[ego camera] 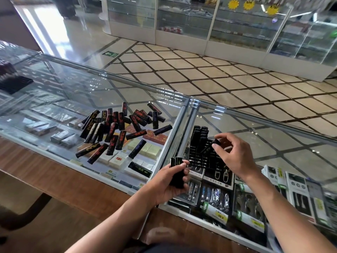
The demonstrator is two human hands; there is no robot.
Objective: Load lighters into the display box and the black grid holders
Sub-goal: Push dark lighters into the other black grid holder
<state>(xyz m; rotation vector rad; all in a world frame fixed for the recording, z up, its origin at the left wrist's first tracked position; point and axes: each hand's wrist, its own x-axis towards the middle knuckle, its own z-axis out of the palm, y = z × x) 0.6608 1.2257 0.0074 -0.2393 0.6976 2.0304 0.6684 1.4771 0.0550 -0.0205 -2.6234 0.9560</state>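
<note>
A black grid holder (202, 157) lies on the glass counter, with several black lighters (199, 133) standing in its far rows. My right hand (235, 157) pinches one black lighter (211, 146), tilted, just above the holder. My left hand (169, 183) grips a small bunch of black lighters (176, 171) upright, near the holder's front left corner. A loose pile of black lighters (118, 128) with red, gold and purple prints is scattered on the glass to the left. One more black lighter (140, 169) with green print lies alone near the counter's front edge.
The glass counter top (255, 128) covers shelves of packaged goods. A metal seam (184, 114) joins two glass panels. Another black holder with lighters (12, 83) stands at the far left. A wooden ledge (45, 179) runs along the near side. Display cabinets (218, 24) stand across the tiled floor.
</note>
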